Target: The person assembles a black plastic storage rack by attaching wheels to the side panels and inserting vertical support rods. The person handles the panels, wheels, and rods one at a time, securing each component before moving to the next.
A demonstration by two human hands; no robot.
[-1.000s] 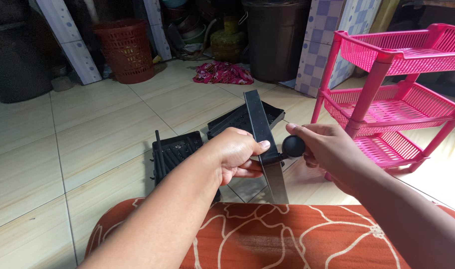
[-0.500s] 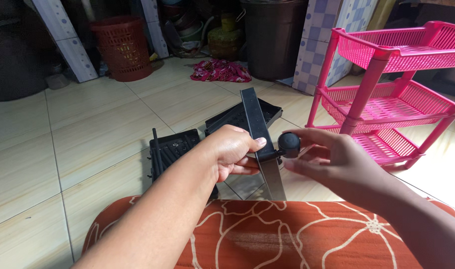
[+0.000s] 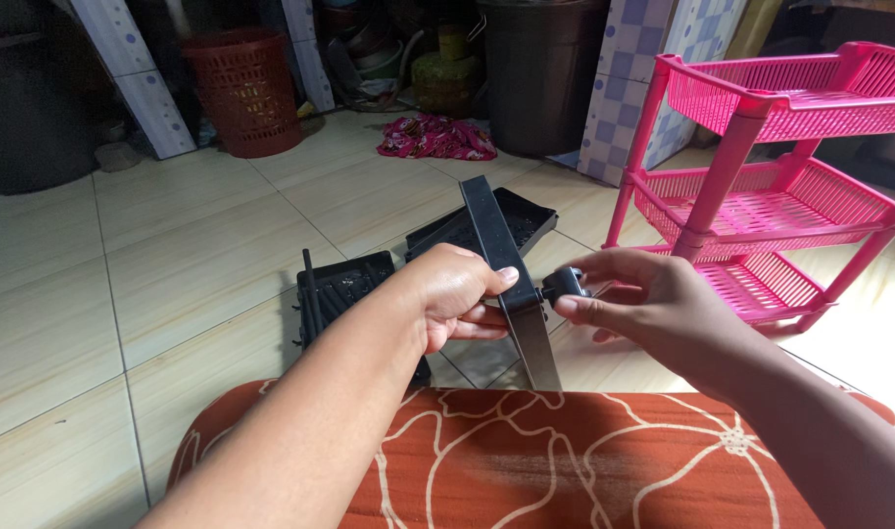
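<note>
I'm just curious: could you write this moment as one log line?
left hand: grips black bar | right hand: fingers on black knob at bar's side | behind: black trays, pink rack

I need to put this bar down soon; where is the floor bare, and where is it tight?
Bare tiles lie left of the black trays, up to the red basket. A smaller patch lies between the trays and the cloth. It is tight on the right by the pink rack, and under the left hand and right hand.

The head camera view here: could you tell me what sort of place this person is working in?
Probably a home, perhaps a utility or storage corner: a tiled floor, a pink plastic tiered rack, a red laundry-style basket and a dark bin against the wall.
</note>
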